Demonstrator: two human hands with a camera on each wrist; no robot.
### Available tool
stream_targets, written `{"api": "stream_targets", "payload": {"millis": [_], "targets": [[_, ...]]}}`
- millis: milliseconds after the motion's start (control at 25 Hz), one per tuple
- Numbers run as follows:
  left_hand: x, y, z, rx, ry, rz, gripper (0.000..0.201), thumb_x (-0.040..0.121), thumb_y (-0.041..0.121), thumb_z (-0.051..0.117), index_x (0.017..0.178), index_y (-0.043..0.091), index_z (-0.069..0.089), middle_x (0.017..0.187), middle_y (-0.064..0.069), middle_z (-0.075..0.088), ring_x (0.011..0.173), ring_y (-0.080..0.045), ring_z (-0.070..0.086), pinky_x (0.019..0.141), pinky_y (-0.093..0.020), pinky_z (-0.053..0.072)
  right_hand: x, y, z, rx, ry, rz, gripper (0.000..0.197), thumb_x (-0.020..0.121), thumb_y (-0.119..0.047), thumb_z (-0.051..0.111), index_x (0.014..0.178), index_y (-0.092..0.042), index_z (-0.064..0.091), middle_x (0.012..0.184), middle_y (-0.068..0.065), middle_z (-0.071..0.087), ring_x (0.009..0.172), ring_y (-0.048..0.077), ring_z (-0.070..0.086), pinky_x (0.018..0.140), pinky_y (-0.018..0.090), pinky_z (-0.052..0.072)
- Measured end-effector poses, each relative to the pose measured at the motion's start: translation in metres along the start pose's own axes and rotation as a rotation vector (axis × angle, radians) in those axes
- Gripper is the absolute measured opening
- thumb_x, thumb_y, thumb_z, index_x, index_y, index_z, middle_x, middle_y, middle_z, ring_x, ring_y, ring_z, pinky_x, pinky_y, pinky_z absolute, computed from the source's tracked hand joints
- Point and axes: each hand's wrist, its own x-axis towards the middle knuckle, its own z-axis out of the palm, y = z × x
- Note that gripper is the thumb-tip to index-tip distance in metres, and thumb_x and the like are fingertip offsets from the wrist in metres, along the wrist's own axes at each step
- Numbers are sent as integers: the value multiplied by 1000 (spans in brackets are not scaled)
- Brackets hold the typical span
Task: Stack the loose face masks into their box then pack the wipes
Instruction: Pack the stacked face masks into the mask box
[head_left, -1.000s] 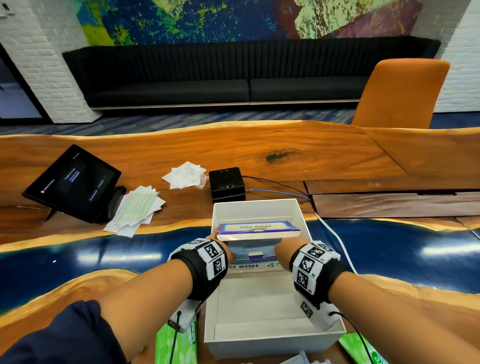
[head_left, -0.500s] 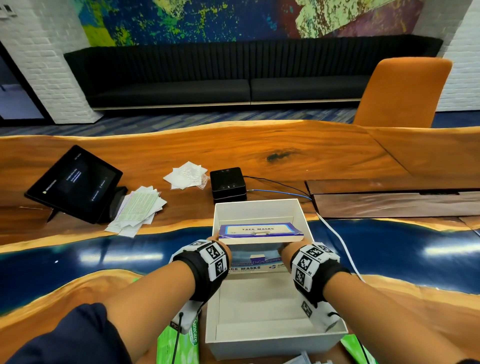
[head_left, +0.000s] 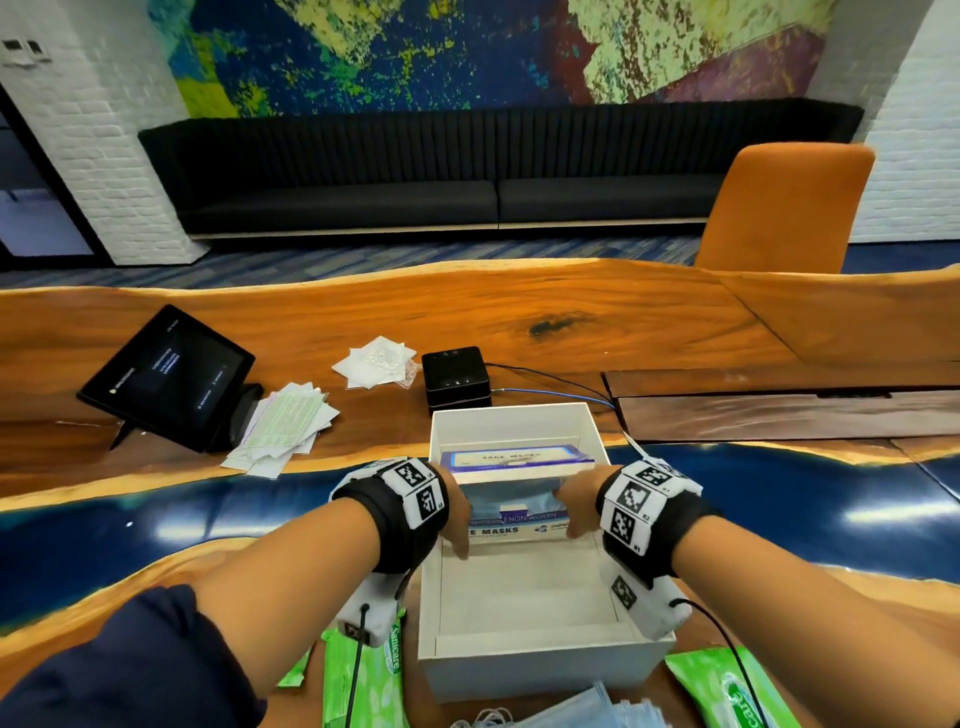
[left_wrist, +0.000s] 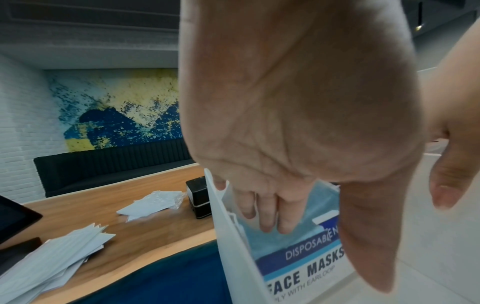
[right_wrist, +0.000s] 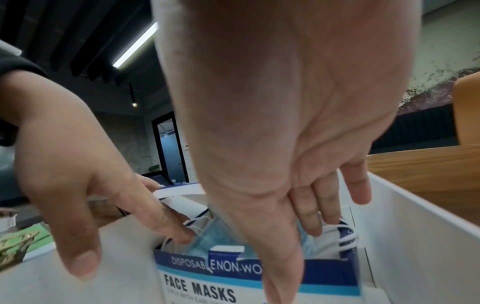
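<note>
Compared with a second ago, the hands have been pushed a bit deeper into the face mask box (head_left: 519, 527), and the camera has tipped down slightly, so more loose stuff is seen along the near edge of the bench (head_left: 675, 332).

Left to right: a dark tablet (head_left: 166, 376) is propped on the bench, with a pile of white papers (head_left: 283, 428) just beside it, then a few white packets (head_left: 376, 361) and a small black device (head_left: 456, 376). The white carton (head_left: 519, 670) is set in the middle, and the face mask box is stood inside its far half, lid flap up.

The left hand (head_left: 454, 512) is kept relaxed, fingers (left_wrist: 270, 207) straight and pressed down on the blue masks (left_wrist: 283, 240) inside the box, nothing grasped. The right hand (head_left: 579, 501) is held the same way, fingers (right_wrist: 306, 207) extended down into the masks, grip released.

Green wipes packs (head_left: 363, 680) are partly covered by the left wrist and cut off at the bottom edge; another one (head_left: 727, 691) is cropped at the right. More loose masks (head_left: 587, 712) are only half seen at the bottom. The fingertips are hidden in the head view, and how full the box is can't be made out.
</note>
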Motion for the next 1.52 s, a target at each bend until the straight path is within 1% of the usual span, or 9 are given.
{"api": "stream_targets", "payload": {"millis": [80, 160, 400, 520, 680, 960, 1200, 1360, 1520], "targets": [[-13, 3, -6, -35, -1, 33, 75, 86, 56, 51, 148, 25, 22, 153, -2, 30, 139, -26, 32, 114, -41, 28, -73, -10, -31, 12, 3, -42, 58, 83, -47, 60, 133, -22, 43, 129, 8, 56, 115, 34, 55, 94, 44, 47], [-38, 8, -17, -47, 14, 63, 70, 92, 48, 48, 149, 21, 20, 154, -4, 28, 140, -25, 30, 115, -39, 26, -126, -13, -61, 81, 31, -63, 49, 94, -35, 50, 135, -8, 45, 133, 11, 54, 121, 28, 52, 98, 36, 44], [-126, 29, -28, -178, 185, 245, 54, 98, 30, 45, 145, 9, 30, 150, -9, 34, 137, -25, 34, 111, -33, 27, -217, -5, -77, 207, 260, -27, 40, 96, -39, 46, 121, -11, 58, 120, 8, 61, 109, 26, 58, 81, 32, 46], [-157, 38, -15, -254, 272, 274, 50, 97, 32, 45, 143, 11, 36, 145, -9, 40, 130, -25, 41, 107, -34, 33, -254, -22, -71, 219, 278, -61, 39, 94, -41, 49, 110, -8, 63, 111, 8, 64, 98, 27, 58, 72, 30, 41], [-185, 56, 7, -321, 338, 293, 47, 98, 32, 44, 140, 13, 38, 142, -8, 40, 130, -23, 39, 106, -30, 31, -288, -46, -51, 260, 217, -100, 37, 91, -43, 54, 108, -12, 62, 109, 6, 64, 87, 20, 50, 71, 30, 40], [-177, 97, 67, -276, 212, 271, 44, 95, 31, 47, 130, 4, 50, 132, -13, 53, 119, -29, 51, 100, -35, 41, -281, -86, 12, 239, 43, -135, 46, 87, -41, 61, 117, -6, 62, 118, 10, 64, 108, 26, 58, 82, 33, 45], [-154, 116, 123, -326, 30, 214, 60, 93, 33, 54, 142, 5, 34, 148, -12, 38, 134, -27, 37, 110, -31, 29, -248, -97, 62, 308, -45, -130, 69, 88, -31, 64, 145, -8, 32, 148, 11, 36, 135, 27, 36, 109, 34, 30], [-150, 118, 137, -301, -22, 170, 76, 93, 41, 52, 150, 9, 13, 157, -9, 19, 143, -24, 22, 115, -29, 17, -236, -99, 84, 360, -57, -117, 86, 84, -26, 69, 150, -11, 15, 155, 11, 21, 141, 27, 26, 114, 33, 23], [-144, 120, 140, -313, -67, 148, 82, 92, 44, 51, 151, 11, 3, 158, -8, 12, 145, -24, 17, 118, -31, 16, -224, -100, 102, 340, 3, -73, 92, 81, -31, 71, 150, -12, 13, 155, 13, 21, 141, 30, 27, 114, 37, 25]]}}
